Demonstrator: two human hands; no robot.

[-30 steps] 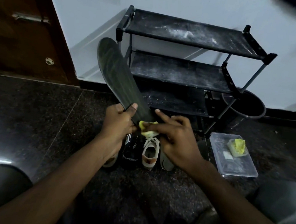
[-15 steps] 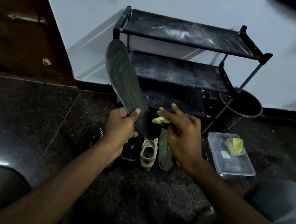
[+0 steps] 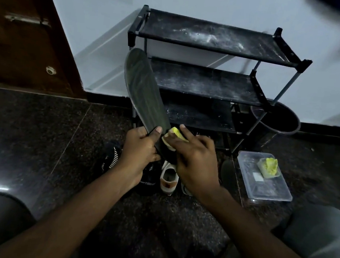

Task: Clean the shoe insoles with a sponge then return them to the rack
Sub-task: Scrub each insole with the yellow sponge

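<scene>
Fingers (image 3: 158, 131) of the left hand (image 3: 140, 149) clamp the near end of a dark, flat, faintly ribbed insole (image 3: 141, 92). Its long axis is tilted, and its rounded tip points up and far-left in front of the dusty black rack (image 3: 174, 27). The right hand (image 3: 197, 162) pinches a soft yellow sponge (image 3: 176, 134) against the insole's lower edge. A clear plastic tub (image 3: 267, 190) sits on the speckled floor (image 3: 39, 137) at right.

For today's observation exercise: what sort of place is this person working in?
Probably a home entryway: a black shoe rack stands against the wall, shoes lie on the dark stone floor, and a wooden door is at the left.
</scene>
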